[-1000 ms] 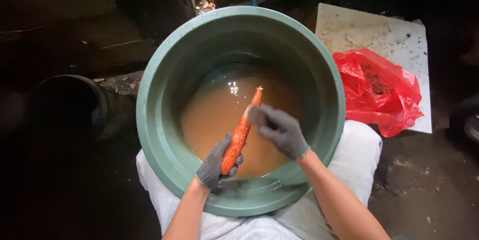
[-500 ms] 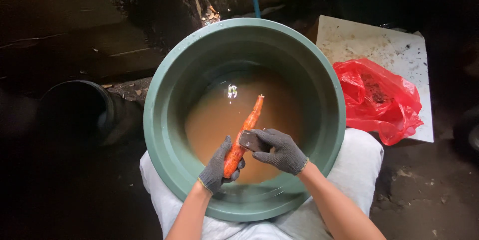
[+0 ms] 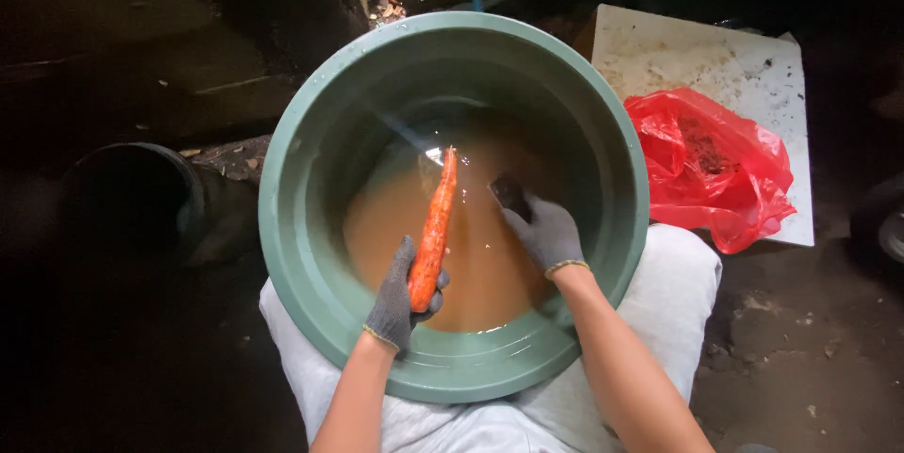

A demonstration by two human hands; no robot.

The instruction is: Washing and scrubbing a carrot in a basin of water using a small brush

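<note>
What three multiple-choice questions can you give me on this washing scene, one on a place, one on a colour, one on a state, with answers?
1. Where is the red plastic bag?
A. In the basin
B. On the pale board right of the basin
C. On the person's lap

2. What colour is the basin?
A. Green
B. Blue
C. White

3. What is the left hand doing?
A. Hanging free
B. Gripping the carrot
C. Holding the bag

Answers: 1 B, the bag lies on the board beside the basin. 2 A, its wall is green. 3 B, gloved fingers close round the carrot's thick end.
</note>
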